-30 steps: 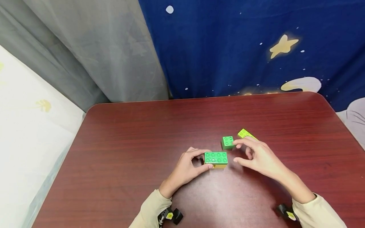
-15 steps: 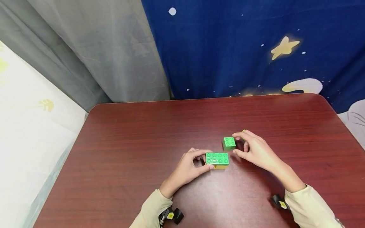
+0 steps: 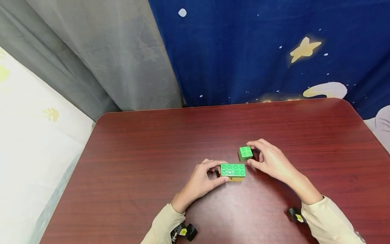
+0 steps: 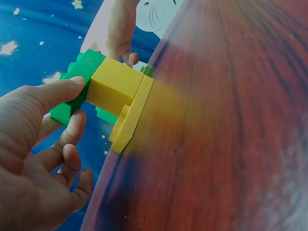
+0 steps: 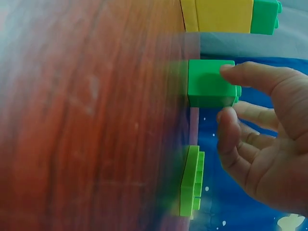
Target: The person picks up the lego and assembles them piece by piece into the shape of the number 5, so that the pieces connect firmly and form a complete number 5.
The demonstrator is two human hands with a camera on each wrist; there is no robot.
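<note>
My left hand holds a long green toy brick between thumb and fingers. That brick tops a stack with a thick yellow brick beneath and a thin yellow plate at the base, studs showing at one end. Just beyond the stack to the right, a small square green brick stands on the table. The thumb and index finger of my right hand pinch it from its near and far sides. In the right wrist view, the thumb overlaps one face of this brick.
A flat lime green brick lies on the table past my right hand, hidden behind it in the head view. The dark red wooden table reaches back to grey and blue starry curtains.
My right hand has moved left, from beside the small green brick to around it, and now covers the lime brick in the head view. My left hand keeps its hold on the stack.
</note>
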